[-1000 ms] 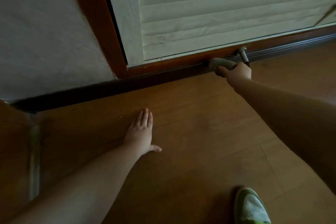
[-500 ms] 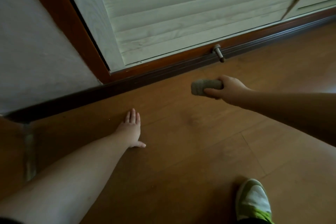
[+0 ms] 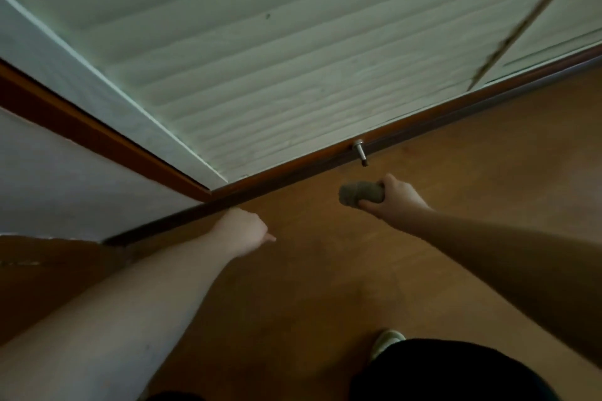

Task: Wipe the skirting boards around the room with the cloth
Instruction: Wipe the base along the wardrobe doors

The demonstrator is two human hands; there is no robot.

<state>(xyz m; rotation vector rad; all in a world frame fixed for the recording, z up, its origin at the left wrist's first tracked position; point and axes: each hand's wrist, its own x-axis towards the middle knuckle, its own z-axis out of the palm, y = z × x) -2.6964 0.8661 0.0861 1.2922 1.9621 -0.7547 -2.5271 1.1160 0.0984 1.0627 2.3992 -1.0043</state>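
The fingers [image 3: 369, 204] of the right hand [image 3: 395, 197] are curling round the bunched cloth [image 3: 360, 194], holding it off the floor just short of the skirting board [image 3: 293, 169], while the left hand [image 3: 242, 229], its fingers hidden, is bracing near the floor; the cloth probably needs pressing back onto the board beside the doorstop [image 3: 360, 153].

Two hands (left [image 3: 242, 229], right [image 3: 395, 197]), one rolled cloth [image 3: 360, 194], one skirting board [image 3: 293, 174], one doorstop [image 3: 360, 153], one shoe [image 3: 386, 340] at lower right.
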